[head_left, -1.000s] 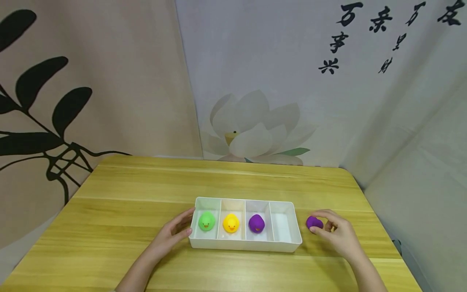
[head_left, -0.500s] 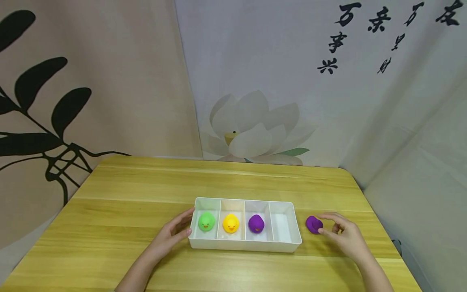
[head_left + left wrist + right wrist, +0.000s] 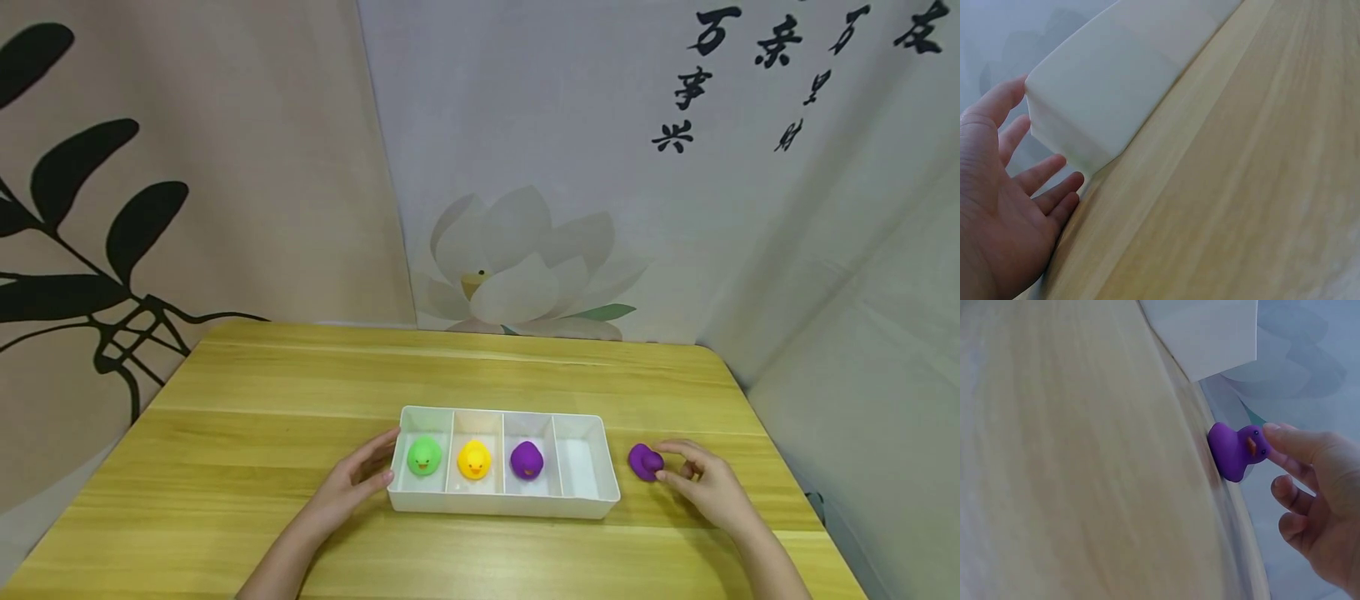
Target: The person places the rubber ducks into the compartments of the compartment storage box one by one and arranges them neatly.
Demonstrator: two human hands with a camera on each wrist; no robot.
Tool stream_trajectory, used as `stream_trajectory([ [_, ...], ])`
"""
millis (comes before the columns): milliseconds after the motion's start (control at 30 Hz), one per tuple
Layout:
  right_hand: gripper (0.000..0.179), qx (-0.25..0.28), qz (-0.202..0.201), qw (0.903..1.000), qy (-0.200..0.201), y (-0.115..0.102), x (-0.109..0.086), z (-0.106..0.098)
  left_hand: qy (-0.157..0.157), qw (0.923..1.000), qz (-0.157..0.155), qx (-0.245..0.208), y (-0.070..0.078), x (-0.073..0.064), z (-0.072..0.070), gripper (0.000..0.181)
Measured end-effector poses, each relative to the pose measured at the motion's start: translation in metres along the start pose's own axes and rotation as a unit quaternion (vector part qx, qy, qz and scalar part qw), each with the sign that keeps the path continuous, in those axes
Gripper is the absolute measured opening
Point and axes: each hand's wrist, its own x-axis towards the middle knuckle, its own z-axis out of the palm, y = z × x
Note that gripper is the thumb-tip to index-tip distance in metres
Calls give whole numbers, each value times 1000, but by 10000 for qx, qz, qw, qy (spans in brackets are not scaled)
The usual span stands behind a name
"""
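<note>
A white tray (image 3: 502, 503) with compartments lies on the wooden table. From the left, its compartments hold a green duck (image 3: 424, 456), a yellow duck (image 3: 474, 460) and a purple duck (image 3: 527, 460); the rightmost holds none. My left hand (image 3: 352, 487) rests against the tray's left end, its loosely extended fingers and thumb touching the corners. Another purple duck (image 3: 643, 462) stands on the table right of the tray. Thumb and index finger of my right hand (image 3: 705, 483) pinch this duck's head; in the right wrist view its orange beak shows and the other fingers curl loosely.
The wooden table (image 3: 375, 375) stretches around the tray on all sides. Behind it hangs a printed cloth (image 3: 525, 125) with a lotus and dark characters. More pale cloth (image 3: 862, 333) hangs along the right side.
My right hand has shifted slightly right, its fingers going from around the purple duck's body to its head. More of that duck shows now. The left hand and tray stay put.
</note>
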Motion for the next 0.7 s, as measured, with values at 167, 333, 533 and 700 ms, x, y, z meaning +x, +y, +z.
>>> stream_trajectory([
  [167, 33, 74, -50, 9999, -107, 5, 2, 3, 9, 10000, -29, -15, 0, 0, 0, 54],
  [333, 32, 188, -131, 9996, -136, 1, 2, 4, 10, 10000, -31, 5, 0, 0, 0, 54],
  [533, 30, 205, -35, 9997, -137, 3, 3, 5, -15, 10000, 46, 2, -1, 1, -1, 54],
  [700, 30, 145, 43, 9998, -113, 9, 3, 7, -10, 10000, 37, 11, -1, 0, -1, 54],
])
